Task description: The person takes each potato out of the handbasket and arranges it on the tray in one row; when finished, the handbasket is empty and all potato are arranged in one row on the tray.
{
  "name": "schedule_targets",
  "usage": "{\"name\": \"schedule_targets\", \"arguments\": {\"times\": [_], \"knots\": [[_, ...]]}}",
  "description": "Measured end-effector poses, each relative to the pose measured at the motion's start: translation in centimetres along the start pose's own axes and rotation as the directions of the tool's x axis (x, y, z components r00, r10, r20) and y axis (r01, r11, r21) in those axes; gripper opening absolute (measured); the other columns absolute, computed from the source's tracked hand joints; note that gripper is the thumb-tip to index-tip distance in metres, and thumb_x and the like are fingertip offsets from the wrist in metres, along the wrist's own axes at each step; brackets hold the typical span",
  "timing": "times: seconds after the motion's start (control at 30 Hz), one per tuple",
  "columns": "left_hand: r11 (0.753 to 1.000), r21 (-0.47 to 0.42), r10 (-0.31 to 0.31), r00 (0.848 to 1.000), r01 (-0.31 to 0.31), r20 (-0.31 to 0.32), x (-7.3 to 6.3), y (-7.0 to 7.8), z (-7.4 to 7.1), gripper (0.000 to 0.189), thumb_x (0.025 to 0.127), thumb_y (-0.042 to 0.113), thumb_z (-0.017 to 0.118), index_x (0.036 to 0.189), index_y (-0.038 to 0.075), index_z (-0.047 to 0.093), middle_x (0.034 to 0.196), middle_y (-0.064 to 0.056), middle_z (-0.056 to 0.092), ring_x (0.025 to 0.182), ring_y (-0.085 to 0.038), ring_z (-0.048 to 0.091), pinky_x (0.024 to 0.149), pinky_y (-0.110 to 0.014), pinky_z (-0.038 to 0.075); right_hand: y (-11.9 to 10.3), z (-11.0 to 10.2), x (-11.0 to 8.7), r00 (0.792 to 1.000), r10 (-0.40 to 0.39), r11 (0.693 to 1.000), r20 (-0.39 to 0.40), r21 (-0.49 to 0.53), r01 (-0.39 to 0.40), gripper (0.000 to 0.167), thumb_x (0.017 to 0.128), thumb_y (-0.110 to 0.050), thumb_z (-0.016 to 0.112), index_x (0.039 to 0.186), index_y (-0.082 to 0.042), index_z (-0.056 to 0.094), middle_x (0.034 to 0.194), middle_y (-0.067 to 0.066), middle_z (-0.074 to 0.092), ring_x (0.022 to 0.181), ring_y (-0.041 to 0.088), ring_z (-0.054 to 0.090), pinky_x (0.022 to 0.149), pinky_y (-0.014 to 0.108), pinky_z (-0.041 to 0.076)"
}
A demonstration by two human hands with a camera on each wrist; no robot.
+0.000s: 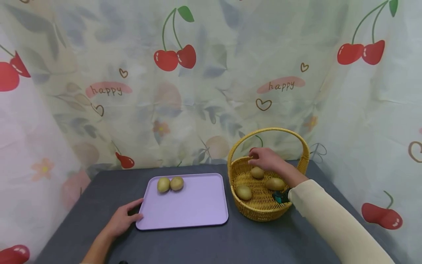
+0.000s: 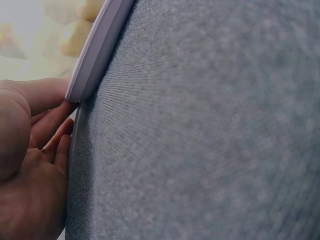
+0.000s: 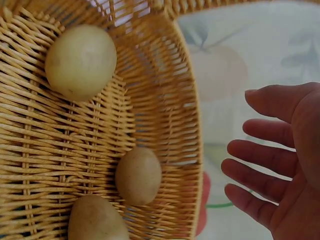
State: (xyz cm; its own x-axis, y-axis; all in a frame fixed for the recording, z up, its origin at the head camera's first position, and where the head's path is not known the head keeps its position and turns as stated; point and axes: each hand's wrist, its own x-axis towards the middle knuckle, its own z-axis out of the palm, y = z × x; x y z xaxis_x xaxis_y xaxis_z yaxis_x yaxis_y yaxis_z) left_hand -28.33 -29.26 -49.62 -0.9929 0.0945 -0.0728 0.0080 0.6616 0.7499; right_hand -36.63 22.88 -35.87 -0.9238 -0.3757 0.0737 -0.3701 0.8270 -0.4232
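Observation:
My left hand (image 1: 122, 220) rests at the left edge of a lilac tray (image 1: 197, 205), thumb and index finger spread along its rim. In the left wrist view the thumb (image 2: 42, 95) touches the rim near a corner. Two potatoes (image 1: 177, 183) sit side by side at the tray's back left. My right hand (image 1: 265, 159) hovers over the back of a wicker basket (image 1: 260, 215), holding nothing. Its fingers are apart and relaxed in the right wrist view. Three potatoes (image 3: 81, 62) lie inside the basket.
The basket's tall arched handle (image 1: 270, 129) rises around my right forearm. A dark grey cloth covers the table (image 1: 197, 245). Behind it and at both sides hangs a curtain (image 1: 211, 73) printed with cherries.

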Motion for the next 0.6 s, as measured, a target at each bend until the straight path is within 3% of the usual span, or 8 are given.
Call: {"name": "schedule_targets", "arguments": {"times": [0.33,0.5,0.6], "knots": [[1.0,0.015,0.016,1.0,-0.016,-0.011,0.0,-0.1,0.0,0.059,0.089,0.018,0.069,0.142,0.002,0.048,0.145,-0.027,0.042,0.134,-0.048,0.033,0.107,-0.063,0.024,3.1,2.5,2.7,0.992,0.085,0.995,-0.09,-0.052,-0.09,0.03,0.095,-0.024,0.063,0.108,0.002,0.07,0.107,0.017,0.068,0.1,0.035,0.062,0.084,0.048,0.05],[1.0,0.012,0.019,1.0,-0.019,-0.013,0.0,0.0,0.1,0.059,0.089,0.018,0.069,0.142,0.002,0.049,0.145,-0.026,0.042,0.134,-0.048,0.034,0.107,-0.063,0.024,4.3,3.8,3.6,0.987,0.146,0.985,-0.072,-0.078,-0.152,0.026,0.094,-0.023,0.062,0.086,0.0,0.071,0.076,0.007,0.065,0.07,0.024,0.058,0.067,0.039,0.047],[1.0,0.006,0.013,1.0,-0.012,-0.017,-0.1,0.1,0.1,0.058,0.09,0.016,0.069,0.142,0.002,0.049,0.145,-0.026,0.043,0.134,-0.047,0.034,0.107,-0.063,0.024,4.6,4.2,3.9,0.98,0.192,0.974,-0.06,-0.111,-0.198,0.028,0.093,-0.025,0.063,0.074,-0.005,0.067,0.064,0.003,0.059,0.062,0.021,0.054,0.065,0.04,0.046]]}}
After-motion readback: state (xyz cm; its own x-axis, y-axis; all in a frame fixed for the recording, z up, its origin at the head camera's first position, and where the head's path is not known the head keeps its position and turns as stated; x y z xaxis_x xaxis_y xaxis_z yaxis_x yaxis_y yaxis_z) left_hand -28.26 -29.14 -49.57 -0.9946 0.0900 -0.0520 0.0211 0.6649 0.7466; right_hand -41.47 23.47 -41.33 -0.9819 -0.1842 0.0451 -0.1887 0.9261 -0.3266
